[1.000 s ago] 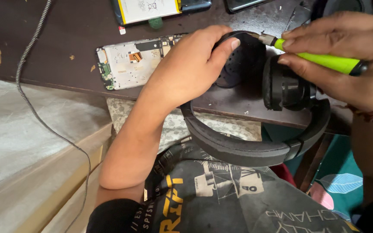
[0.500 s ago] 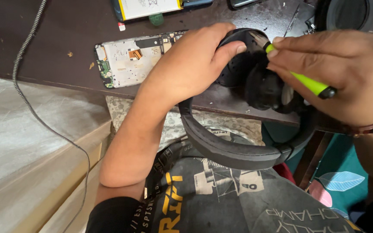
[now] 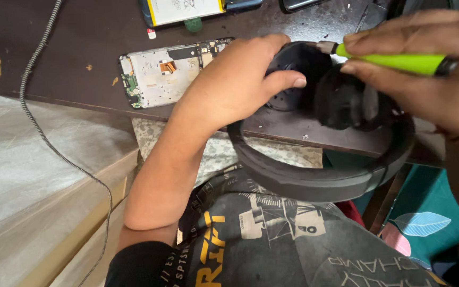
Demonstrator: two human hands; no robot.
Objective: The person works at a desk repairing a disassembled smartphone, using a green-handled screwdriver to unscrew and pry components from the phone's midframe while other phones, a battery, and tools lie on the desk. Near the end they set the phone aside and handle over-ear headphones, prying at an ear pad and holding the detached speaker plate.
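- The left hand (image 3: 235, 90) wraps round one matte black ear cup (image 3: 297, 69) of the headphones (image 3: 320, 178), thumb across its perforated face.
- The right hand (image 3: 426, 79) pinches a glossy lime-green screwdriver (image 3: 394, 61); it lies roughly level, metal tip leftward at the cup's rim.
- The padded headband curves down toward the person's lap.
- Behind, on the scuffed dark wooden table (image 3: 70, 48), lies an opened phone board (image 3: 168, 72).

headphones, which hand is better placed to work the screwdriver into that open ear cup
Right. The right hand already grips the green screwdriver, its metal tip at the rim of the open ear cup. The left hand is wrapped around that cup of the headphones, steadying it.
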